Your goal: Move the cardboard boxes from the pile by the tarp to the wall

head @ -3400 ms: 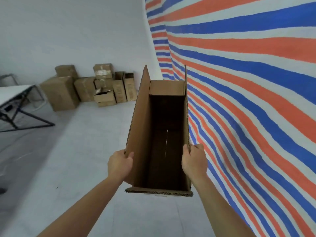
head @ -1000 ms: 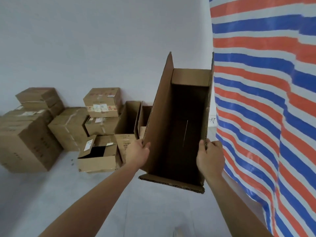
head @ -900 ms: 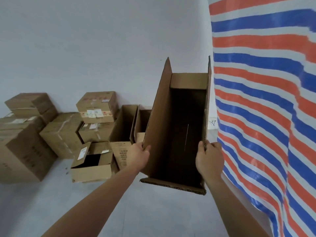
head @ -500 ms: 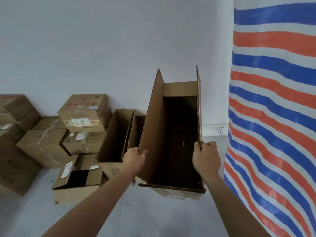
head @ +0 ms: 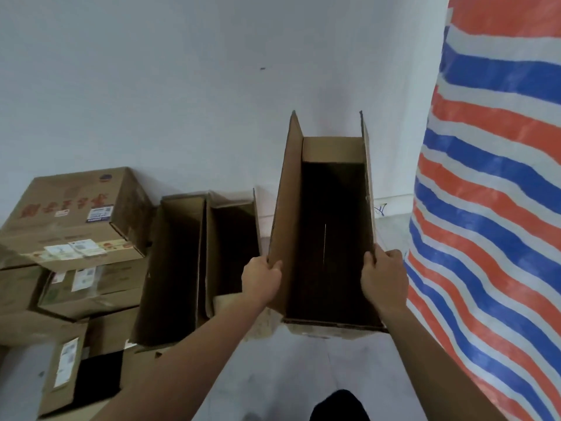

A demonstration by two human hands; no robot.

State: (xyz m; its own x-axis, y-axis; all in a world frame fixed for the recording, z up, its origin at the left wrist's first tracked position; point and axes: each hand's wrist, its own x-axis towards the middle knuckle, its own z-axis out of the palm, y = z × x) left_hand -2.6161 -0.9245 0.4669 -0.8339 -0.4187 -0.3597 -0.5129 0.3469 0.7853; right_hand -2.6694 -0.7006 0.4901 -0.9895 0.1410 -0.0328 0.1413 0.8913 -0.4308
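Box (head: 331, 238) lower, nearer wall (head: 182, 86), in left hand (head: 261, 279) and right hand (head: 384, 276).

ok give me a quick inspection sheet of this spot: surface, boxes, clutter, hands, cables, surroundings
surface: pale grey floor.
job's things: carried box, open, upright, looks empty, low near the wall; cannot tell if it touches the floor. An open tall box and a second open box stand left of it at the wall.
clutter: stacked taped boxes with labels, and a small open box, further left.
grippers: left hand grips the carried box's left wall edge, right hand its right wall edge.
cables: nothing seen.
surroundings: plain white wall; striped tarp hanging on the right; dark shape at the bottom edge, unclear.
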